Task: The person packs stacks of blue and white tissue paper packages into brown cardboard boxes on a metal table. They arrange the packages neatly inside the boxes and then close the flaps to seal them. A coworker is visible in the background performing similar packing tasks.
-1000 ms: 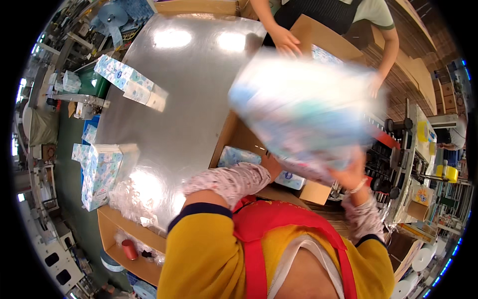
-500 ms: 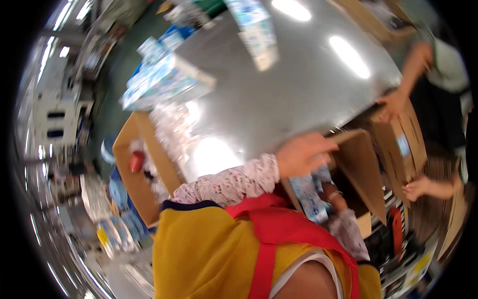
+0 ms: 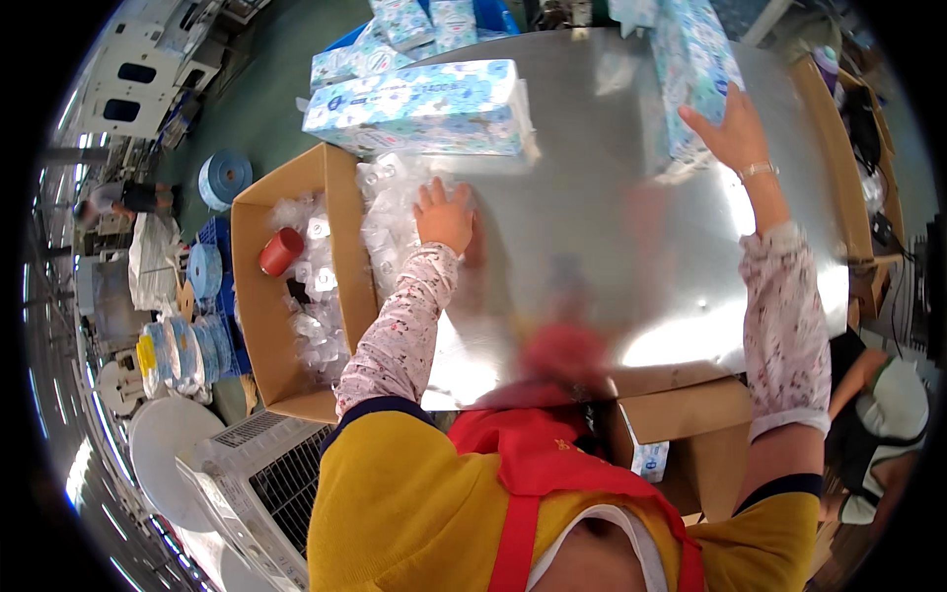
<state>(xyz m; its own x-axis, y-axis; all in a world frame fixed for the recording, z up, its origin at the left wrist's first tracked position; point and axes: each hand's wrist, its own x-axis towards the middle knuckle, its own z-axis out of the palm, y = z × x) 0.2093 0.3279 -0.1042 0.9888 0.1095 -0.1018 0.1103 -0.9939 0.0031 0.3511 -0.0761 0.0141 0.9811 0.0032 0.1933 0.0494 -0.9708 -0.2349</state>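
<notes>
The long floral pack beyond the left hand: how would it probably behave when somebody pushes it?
The long floral pack will probably keep its shape, since its edges look fairly straight. It may slide easily, because the metal table looks smooth and shiny. It seems unlikely to roll, as its sides look flat.

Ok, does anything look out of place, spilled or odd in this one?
Two things, mildly. Clear plastic pieces lie heaped on the metal table, just outside the cardboard box holding similar ones, perhaps overflow. Inside that box, one red cylinder stands out among the clear plastic.
</notes>
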